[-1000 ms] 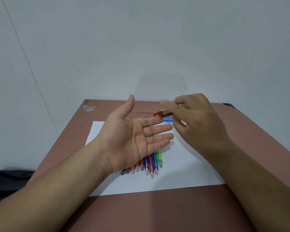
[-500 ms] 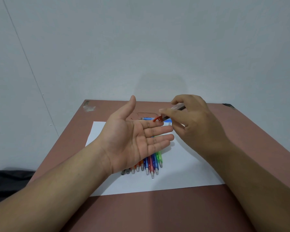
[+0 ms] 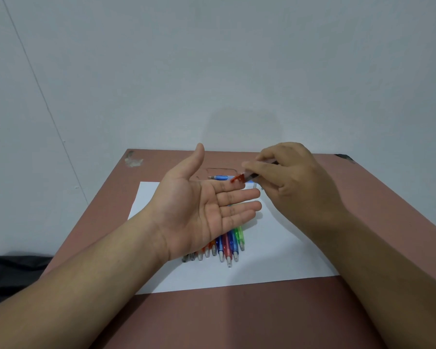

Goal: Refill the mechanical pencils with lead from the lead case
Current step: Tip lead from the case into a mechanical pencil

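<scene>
Right hand [image 3: 295, 182] pinches the lead case [image 3: 247, 177] over the flat, open left hand [image 3: 199, 210] — pencils [image 3: 224, 248] wait on paper, seemingly none refilled yet.

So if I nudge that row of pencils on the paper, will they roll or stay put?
The pencils look round-barrelled, so they would probably roll sideways. Being thin plastic, they are likely light. The white paper looks smooth and may slide too.
</scene>
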`<action>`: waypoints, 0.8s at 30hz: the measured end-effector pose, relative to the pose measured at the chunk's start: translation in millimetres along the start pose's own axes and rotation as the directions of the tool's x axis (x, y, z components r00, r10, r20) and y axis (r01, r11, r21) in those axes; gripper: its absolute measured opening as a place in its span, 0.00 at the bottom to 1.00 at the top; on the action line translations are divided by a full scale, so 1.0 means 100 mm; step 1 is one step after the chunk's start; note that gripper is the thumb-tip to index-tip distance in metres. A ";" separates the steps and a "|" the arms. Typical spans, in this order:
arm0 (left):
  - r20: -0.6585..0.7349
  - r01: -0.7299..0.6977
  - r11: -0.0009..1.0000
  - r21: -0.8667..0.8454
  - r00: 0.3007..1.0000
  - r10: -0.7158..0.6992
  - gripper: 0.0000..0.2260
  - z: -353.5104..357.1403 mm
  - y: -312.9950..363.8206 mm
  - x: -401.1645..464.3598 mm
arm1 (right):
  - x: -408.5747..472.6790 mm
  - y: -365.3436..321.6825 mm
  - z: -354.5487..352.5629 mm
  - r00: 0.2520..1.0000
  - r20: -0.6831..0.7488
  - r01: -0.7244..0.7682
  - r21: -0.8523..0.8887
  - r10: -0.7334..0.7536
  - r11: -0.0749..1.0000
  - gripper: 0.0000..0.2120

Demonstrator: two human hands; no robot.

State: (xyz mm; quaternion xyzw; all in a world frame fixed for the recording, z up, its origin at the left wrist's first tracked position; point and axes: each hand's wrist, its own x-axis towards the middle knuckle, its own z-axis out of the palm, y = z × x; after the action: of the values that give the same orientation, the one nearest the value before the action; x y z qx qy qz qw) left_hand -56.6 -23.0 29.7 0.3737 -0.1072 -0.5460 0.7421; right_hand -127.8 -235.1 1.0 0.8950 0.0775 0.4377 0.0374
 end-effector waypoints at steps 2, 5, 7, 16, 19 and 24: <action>-0.001 -0.002 1.000 -0.005 1.000 0.002 0.43 0.00 0.00 0.00 | 0.00 0.01 -0.01 1.000 0.025 0.007 0.001 -0.007 1.000 0.22; 0.001 -0.003 1.000 -0.004 1.000 0.003 0.43 -0.01 0.00 0.01 | 0.03 -0.01 -0.06 1.000 -0.002 0.022 -0.025 -0.022 0.999 0.28; 0.003 -0.005 1.000 -0.004 1.000 0.005 0.43 -0.01 0.00 0.01 | 0.03 -0.03 -0.06 1.000 -0.007 0.008 -0.045 -0.008 0.999 0.30; -0.005 -0.011 1.000 -0.001 1.000 0.011 0.43 -0.01 -0.01 0.01 | 0.02 -0.05 -0.06 0.995 0.055 -0.089 -0.004 0.089 0.996 0.36; 0.001 -0.010 1.000 -0.003 1.000 0.010 0.43 -0.01 -0.01 0.01 | 0.02 -0.06 -0.07 0.996 0.044 -0.084 0.000 0.084 0.996 0.32; -0.013 -0.010 1.000 -0.005 1.000 0.010 0.42 0.00 0.00 0.01 | -0.02 0.01 -0.01 0.998 0.051 -0.027 0.030 0.025 0.999 0.24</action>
State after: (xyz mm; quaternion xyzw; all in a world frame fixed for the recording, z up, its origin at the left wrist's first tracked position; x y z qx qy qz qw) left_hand -56.2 -24.0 28.7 0.3747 -0.1030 -0.5400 0.7466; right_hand -129.7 -236.7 0.7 0.9073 0.0715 0.4139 0.0198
